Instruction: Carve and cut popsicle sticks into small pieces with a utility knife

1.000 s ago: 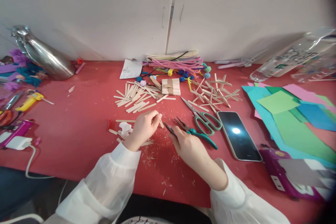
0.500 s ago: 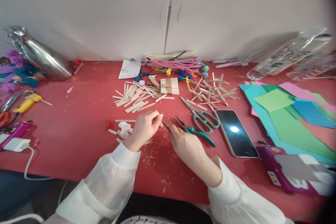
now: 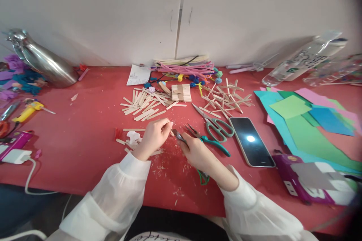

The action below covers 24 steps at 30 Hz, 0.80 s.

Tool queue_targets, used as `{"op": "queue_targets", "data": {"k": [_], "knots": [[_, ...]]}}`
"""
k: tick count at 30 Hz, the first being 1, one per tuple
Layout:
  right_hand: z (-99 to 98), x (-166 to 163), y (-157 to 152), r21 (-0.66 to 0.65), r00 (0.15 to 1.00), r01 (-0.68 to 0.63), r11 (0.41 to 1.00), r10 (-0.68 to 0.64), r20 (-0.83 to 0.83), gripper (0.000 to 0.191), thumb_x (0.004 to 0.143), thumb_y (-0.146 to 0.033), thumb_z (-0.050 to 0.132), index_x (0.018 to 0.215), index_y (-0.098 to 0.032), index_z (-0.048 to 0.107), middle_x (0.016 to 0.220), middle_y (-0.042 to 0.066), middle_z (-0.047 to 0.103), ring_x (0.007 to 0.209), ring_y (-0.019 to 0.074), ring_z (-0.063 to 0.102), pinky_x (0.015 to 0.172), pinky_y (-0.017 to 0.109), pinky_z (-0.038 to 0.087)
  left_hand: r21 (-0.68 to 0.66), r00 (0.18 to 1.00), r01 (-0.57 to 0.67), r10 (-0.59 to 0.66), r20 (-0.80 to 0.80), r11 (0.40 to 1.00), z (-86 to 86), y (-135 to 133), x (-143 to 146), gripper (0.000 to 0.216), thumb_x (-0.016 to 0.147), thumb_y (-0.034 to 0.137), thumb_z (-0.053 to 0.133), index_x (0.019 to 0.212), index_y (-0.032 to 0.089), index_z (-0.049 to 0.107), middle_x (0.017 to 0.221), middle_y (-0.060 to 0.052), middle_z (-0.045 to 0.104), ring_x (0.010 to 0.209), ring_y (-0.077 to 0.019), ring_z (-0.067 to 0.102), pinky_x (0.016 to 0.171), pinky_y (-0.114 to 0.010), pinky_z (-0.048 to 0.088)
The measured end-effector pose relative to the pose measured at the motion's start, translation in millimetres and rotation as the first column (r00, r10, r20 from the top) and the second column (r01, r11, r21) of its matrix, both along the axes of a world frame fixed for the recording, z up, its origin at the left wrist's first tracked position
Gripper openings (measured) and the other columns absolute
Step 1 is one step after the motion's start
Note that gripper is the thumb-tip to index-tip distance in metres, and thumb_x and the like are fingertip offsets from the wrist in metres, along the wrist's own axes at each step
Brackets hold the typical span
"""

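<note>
We note the left hand (image 3: pixel 154 135) pinching a stick (image 3: pixel 171 133), mostly hidden; the right hand (image 3: pixel 196 152) clasps a half-covered metal tool (image 3: pixel 177 135). Unlike earlier, a green loop (image 3: pixel 204 177) shows below that hand.

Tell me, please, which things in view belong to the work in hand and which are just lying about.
In use:
wooden stick, in the left hand
metal-tipped tool, in the right hand
loose sticks, probably

Apparently just lying about:
steel jug
phone
coloured paper
water bottle
</note>
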State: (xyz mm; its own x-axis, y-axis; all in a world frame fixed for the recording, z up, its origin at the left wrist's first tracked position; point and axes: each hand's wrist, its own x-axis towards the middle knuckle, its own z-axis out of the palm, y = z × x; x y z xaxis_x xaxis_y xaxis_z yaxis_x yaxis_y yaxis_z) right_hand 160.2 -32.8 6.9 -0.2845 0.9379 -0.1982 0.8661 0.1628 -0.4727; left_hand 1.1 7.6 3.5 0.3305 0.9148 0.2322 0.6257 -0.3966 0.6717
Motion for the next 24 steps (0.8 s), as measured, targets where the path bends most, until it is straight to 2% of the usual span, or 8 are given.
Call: {"op": "queue_targets", "data": {"k": [4, 9, 13, 19, 24], "knots": [[-1.3, 3.0, -2.7, -0.015, 0.996, 0.021, 1.000, -0.022, -0.083, 0.015, 0.089, -0.020, 0.037, 0.086, -0.017, 0.050, 0.061, 0.002, 0.063, 0.053, 0.0151, 0.061, 0.047, 0.021, 0.033, -0.021, 1.000, -0.014, 0.014, 0.000, 1.000, -2.1, 1.6, -1.3, 0.033, 0.092, 0.033, 0.037, 0.063, 0.018, 0.044, 0.052, 0.004, 0.044, 0.049, -0.0091, 0.042, 0.050, -0.020, 0.028], [-4.4, -1.0, -10.0, 0.079, 0.990, 0.028, 0.997, -0.038, 0.135, 0.018, 0.089, -0.019, 0.039, 0.100, -0.014, 0.051, 0.070, 0.007, 0.068, 0.059, 0.0191, 0.065, 0.044, 0.024, 0.028, -0.047, 0.999, -0.049, 0.048, -0.008, 0.998, 1.5, 1.9, 1.1, 0.032, 0.091, 0.033, 0.038, 0.063, 0.018, 0.044, 0.052, 0.004, 0.043, 0.049, -0.0097, 0.043, 0.051, -0.021, 0.028], [-3.4, -4.0, -10.0, 0.138, 0.973, -0.012, 0.990, -0.020, 0.232, 0.013, 0.089, -0.018, 0.041, 0.095, -0.016, 0.052, 0.077, 0.007, 0.069, 0.063, 0.0176, 0.066, 0.043, 0.024, 0.026, -0.032, 0.998, -0.059, 0.059, -0.014, 0.998, 2.9, 0.4, 2.5, 0.033, 0.090, 0.033, 0.038, 0.061, 0.018, 0.041, 0.051, 0.005, 0.037, 0.048, -0.0091, 0.039, 0.050, -0.021, 0.026], [-2.3, -8.9, -14.0, 0.215, 0.927, -0.036, 0.976, -0.048, 0.372, 0.015, 0.088, -0.012, 0.039, 0.096, -0.015, 0.052, 0.073, 0.007, 0.068, 0.054, 0.0162, 0.065, 0.039, 0.025, 0.023, 0.014, 0.999, -0.031, 0.031, -0.019, 0.999, 5.9, -3.6, 4.1, 0.032, 0.090, 0.030, 0.038, 0.061, 0.018, 0.040, 0.052, 0.005, 0.034, 0.048, -0.0091, 0.034, 0.049, -0.021, 0.025], [-2.1, -12.1, -12.6, 0.137, 0.958, 0.011, 0.991, -0.050, 0.281, 0.015, 0.086, -0.007, 0.039, 0.095, -0.013, 0.050, 0.071, 0.011, 0.067, 0.058, 0.0196, 0.066, 0.042, 0.025, 0.025, 0.035, 0.999, -0.021, 0.022, -0.036, 0.999, 5.3, -3.9, 4.3, 0.032, 0.090, 0.029, 0.038, 0.061, 0.018, 0.039, 0.053, 0.005, 0.035, 0.048, -0.0090, 0.033, 0.049, -0.021, 0.025]]}}
